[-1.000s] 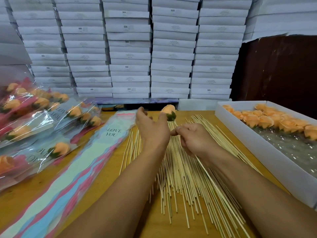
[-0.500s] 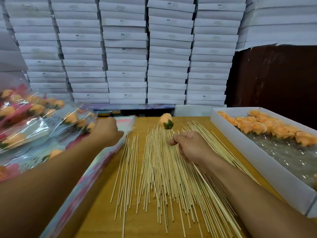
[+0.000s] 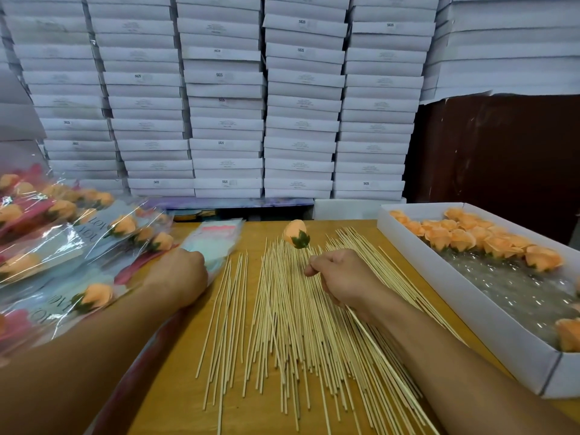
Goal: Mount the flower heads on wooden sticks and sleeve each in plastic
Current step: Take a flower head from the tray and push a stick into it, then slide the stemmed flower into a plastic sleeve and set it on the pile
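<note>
Flower head (image 3: 296, 233), peach with a green leafy base, sits mounted on the far tip of one stick (image 3: 376, 350), raised just above the spread of loose sticks (image 3: 282, 324). Right hand (image 3: 340, 276) grips that stick in a curled fist, thumb and forefinger pinched near the bloom end; the flower stands just beyond the knuckles, apart from the fingers, and the rest of the stick runs back under the wrist toward the near edge of the table (image 3: 175, 387).

Left hand (image 3: 179, 274) lies left of the loose sticks, knuckles up, on the stack of plastic sleeves (image 3: 216, 238). Its fingers are turned under and hidden, so whether they pinch a sleeve cannot be told. The flower head is well apart from this hand, across the sticks.

Loose sticks lie fanned over the middle of the table, pointing roughly away from the person, with a thinner group on their left side.

Finished roses (image 3: 94, 296), each in a clear sleeve printed with lettering, are heaped left of the sticks, beyond the left forearm.

White tray (image 3: 470, 321) stands right of the sticks; more peach flower heads (image 3: 464, 238) crowd its far end, and bubble wrap (image 3: 514, 287) shows on its floor.

Stacked white boxes (image 3: 226, 120) rise behind the table.
</note>
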